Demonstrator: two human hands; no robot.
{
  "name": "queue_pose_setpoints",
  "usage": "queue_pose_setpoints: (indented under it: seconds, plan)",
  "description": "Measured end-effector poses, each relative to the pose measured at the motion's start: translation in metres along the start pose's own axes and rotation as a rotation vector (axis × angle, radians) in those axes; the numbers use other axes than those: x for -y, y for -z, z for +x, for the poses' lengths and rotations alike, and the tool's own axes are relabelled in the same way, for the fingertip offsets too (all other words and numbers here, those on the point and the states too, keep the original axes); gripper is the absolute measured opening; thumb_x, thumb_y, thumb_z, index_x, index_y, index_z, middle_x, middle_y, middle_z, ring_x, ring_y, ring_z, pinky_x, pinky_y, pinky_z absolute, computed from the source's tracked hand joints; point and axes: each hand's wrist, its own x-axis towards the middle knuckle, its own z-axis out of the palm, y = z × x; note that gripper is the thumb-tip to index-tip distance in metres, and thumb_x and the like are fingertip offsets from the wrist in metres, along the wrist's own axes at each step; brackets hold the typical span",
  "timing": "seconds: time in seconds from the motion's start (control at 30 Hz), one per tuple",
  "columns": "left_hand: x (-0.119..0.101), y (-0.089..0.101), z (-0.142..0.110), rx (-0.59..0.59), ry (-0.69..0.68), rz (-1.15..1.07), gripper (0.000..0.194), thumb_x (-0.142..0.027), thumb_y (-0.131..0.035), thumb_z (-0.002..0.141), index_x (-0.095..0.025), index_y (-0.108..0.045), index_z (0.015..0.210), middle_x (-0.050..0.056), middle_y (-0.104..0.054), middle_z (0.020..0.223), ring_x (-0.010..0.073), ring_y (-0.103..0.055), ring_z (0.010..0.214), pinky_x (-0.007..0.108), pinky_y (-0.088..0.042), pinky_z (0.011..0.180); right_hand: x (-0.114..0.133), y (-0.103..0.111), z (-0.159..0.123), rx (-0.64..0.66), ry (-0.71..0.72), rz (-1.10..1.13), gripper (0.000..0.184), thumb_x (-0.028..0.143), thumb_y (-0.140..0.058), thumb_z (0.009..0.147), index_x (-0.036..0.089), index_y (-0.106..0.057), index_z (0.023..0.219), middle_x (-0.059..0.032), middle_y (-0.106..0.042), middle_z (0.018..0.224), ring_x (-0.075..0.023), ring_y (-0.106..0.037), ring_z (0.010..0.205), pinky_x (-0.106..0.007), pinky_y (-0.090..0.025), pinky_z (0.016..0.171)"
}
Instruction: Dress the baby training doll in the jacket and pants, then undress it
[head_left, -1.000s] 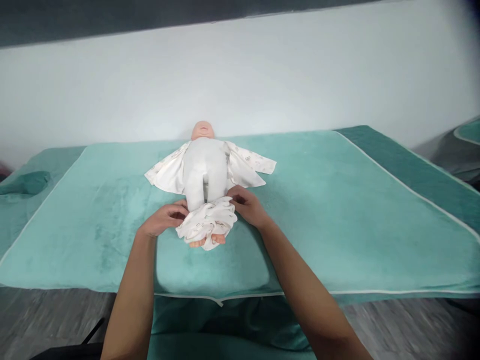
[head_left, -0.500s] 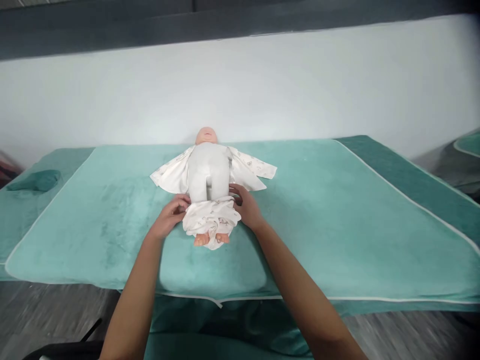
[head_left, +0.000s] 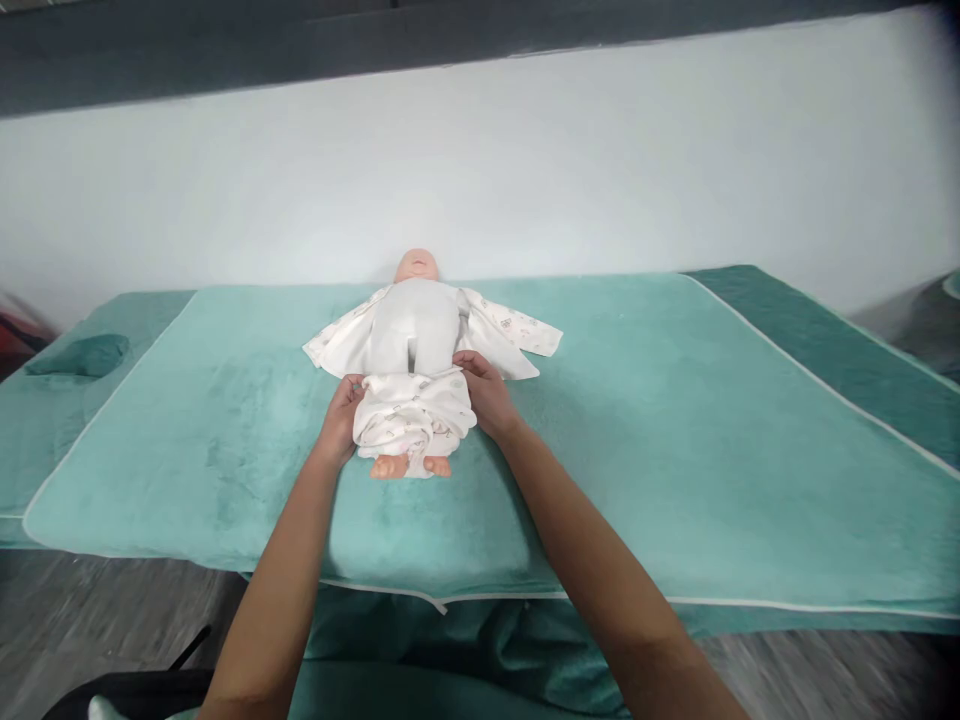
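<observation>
A baby doll with a pale cloth body lies on its back, head toward the wall and feet toward me. Its white printed shirt is spread open with the sleeves out to both sides. White printed baby pants are bunched around its legs, and both bare feet stick out below them. My left hand pinches the waistband at the left side. At the right side, my right hand grips the same waistband, fingers closed on the cloth.
The doll lies on a teal plush sheet with white piping, spread over a bed. A small dark teal pillow lies at the far left. Behind the bed rises a white wall. Grey floor shows below the front edge.
Both hands have moved up the doll's legs, drawing the waistband with them. The pants are less bunched and cover more of the legs. The camera view has shifted slightly.
</observation>
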Motion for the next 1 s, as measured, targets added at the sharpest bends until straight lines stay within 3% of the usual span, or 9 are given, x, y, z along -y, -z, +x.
queue_pose_setpoints:
  seconds: [0.1,0.23,0.33,0.47,0.63,0.83,0.93,1.0]
  plan:
    - [-0.002,0.001,-0.001,-0.003,0.006,0.006,0.038,-0.051,-0.078,0.078,-0.024,-0.057,0.093,-0.005,-0.061,0.071,0.0128,-0.054,0.058,0.026,-0.043,0.055,-0.001,-0.001,-0.001,0.034,-0.084,0.057,0.027,0.038,-0.078,0.072,0.024,-0.063,0.09,0.0055,-0.062,0.075,-0.0114,-0.051,0.061,-0.025,-0.041,0.058]
    - [-0.002,0.006,-0.003,-0.028,0.007,0.026,0.032,-0.052,-0.072,0.084,-0.021,-0.063,0.089,0.002,-0.07,0.087,0.0198,-0.065,0.079,0.031,-0.05,0.068,-0.001,0.001,-0.004,0.044,-0.095,0.06,0.026,0.038,-0.08,0.069,0.024,-0.065,0.086,0.0055,-0.063,0.072,-0.0129,-0.053,0.063,-0.026,-0.044,0.061]
    - [0.001,0.011,-0.002,0.071,0.048,0.008,0.032,-0.041,-0.078,0.077,-0.021,-0.067,0.1,0.004,-0.074,0.096,0.0238,-0.069,0.088,0.033,-0.052,0.071,0.001,0.003,-0.007,0.088,-0.1,0.045,0.029,0.037,-0.082,0.066,0.025,-0.068,0.089,0.0041,-0.068,0.077,-0.0152,-0.057,0.066,-0.029,-0.047,0.063]
    - [0.005,0.016,-0.003,0.225,0.056,-0.01,0.05,-0.026,-0.085,0.067,-0.024,-0.066,0.113,0.004,-0.075,0.101,0.0245,-0.07,0.09,0.033,-0.054,0.072,0.005,0.004,-0.012,0.182,-0.064,0.049,0.031,0.03,-0.083,0.066,0.025,-0.069,0.094,0.0029,-0.072,0.084,-0.0172,-0.064,0.075,-0.032,-0.052,0.075]
    - [-0.002,0.012,-0.007,0.278,0.044,0.025,0.062,-0.024,-0.09,0.061,-0.023,-0.068,0.118,0.007,-0.074,0.116,0.0282,-0.069,0.106,0.034,-0.057,0.081,0.007,0.005,-0.015,0.252,0.022,-0.044,0.038,0.027,-0.083,0.067,0.025,-0.068,0.102,0.002,-0.072,0.09,-0.0172,-0.064,0.081,-0.031,-0.053,0.078]
    - [-0.01,0.004,-0.012,0.209,0.056,0.012,0.056,-0.03,-0.089,0.064,-0.019,-0.072,0.116,0.009,-0.077,0.111,0.0287,-0.072,0.101,0.036,-0.058,0.082,0.006,0.007,-0.017,0.186,-0.011,-0.028,0.04,0.033,-0.085,0.064,0.026,-0.069,0.1,0.001,-0.074,0.091,-0.0179,-0.064,0.079,-0.031,-0.054,0.074]
    - [-0.005,0.006,-0.012,0.123,0.051,-0.001,0.047,-0.032,-0.087,0.064,-0.017,-0.074,0.106,0.008,-0.078,0.099,0.0281,-0.073,0.094,0.035,-0.058,0.078,0.003,0.006,-0.015,0.112,-0.06,-0.004,0.031,0.038,-0.082,0.067,0.026,-0.07,0.093,0.0014,-0.074,0.088,-0.0174,-0.064,0.076,-0.032,-0.053,0.072]
    - [0.0,0.009,-0.01,0.036,0.005,-0.009,0.04,-0.032,-0.084,0.065,-0.018,-0.073,0.101,0.007,-0.078,0.102,0.0273,-0.072,0.097,0.035,-0.057,0.079,-0.001,0.006,-0.014,0.093,-0.084,0.002,0.029,0.038,-0.081,0.067,0.025,-0.07,0.091,0.0018,-0.073,0.084,-0.0174,-0.064,0.074,-0.032,-0.052,0.071]
